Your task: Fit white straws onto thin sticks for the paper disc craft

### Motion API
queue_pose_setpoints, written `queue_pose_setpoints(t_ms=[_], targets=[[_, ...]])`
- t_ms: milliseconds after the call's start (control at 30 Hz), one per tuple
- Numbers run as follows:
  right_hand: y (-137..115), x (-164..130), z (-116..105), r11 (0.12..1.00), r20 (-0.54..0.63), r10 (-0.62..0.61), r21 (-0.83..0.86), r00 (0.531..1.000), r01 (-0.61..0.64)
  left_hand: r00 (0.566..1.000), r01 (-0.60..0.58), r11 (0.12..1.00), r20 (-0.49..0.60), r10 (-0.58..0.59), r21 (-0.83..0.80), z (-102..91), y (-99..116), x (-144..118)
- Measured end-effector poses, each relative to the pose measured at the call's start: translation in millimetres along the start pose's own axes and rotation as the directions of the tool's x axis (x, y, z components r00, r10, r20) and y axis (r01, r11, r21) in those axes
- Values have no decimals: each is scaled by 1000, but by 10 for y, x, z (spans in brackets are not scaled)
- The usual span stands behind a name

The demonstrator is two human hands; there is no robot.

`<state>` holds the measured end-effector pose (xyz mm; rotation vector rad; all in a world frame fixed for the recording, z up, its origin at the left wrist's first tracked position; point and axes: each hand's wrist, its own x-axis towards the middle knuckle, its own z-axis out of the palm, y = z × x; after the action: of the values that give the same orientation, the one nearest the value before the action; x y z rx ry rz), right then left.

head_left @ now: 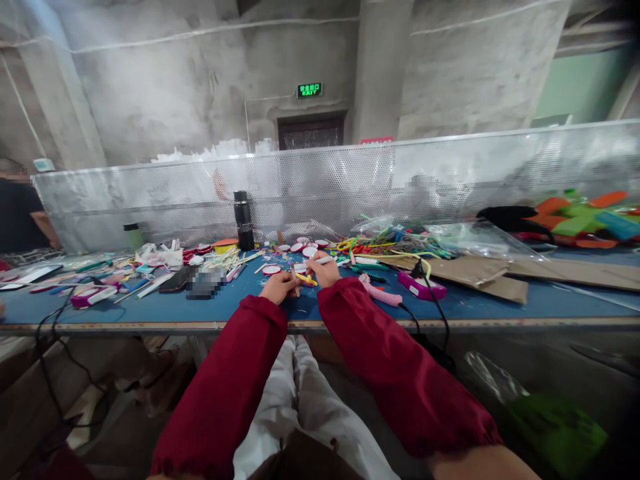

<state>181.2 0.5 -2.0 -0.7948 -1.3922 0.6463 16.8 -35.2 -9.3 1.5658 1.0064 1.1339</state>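
Note:
Over the blue table my left hand (pixel 278 288) is closed, fingertips pinching a thin brownish strip (pixel 295 275) that stands roughly upright. Just to its right, my right hand (pixel 325 270) is closed around a slim white pen-like tool (pixel 320 261), whose tip points toward the left hand. Between the two hands is a small yellow piece (pixel 307 280); whether a finger touches it I cannot tell. Close beyond the hands lie round white discs with red rims, one disc (pixel 271 269) just left of them.
A black bottle (pixel 243 220) stands behind the hands, before a perforated metal screen (pixel 325 183). To the right are a pink-handled tool (pixel 383 293), a purple box with a cable (pixel 423 287) and cardboard (pixel 465 272). A phone (pixel 176 279) lies left. Another person (pixel 23 213) is far left.

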Motion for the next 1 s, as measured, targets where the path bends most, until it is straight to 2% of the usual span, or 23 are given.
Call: queue_pose_setpoints(t_ms=[400, 667, 1000], targets=[[-59, -34, 13, 1000, 72, -5, 12, 997, 5, 1000, 13, 1000, -26, -14, -12, 1, 2, -2], [-85, -37, 14, 1000, -9, 17, 6, 1000, -17, 999, -31, 999, 9, 31, 22, -16, -20, 9], [-88, -33, 5, 1000, 8, 22, -2, 1000, -22, 1000, 1, 1000, -1, -1, 0, -18, -22, 21]])
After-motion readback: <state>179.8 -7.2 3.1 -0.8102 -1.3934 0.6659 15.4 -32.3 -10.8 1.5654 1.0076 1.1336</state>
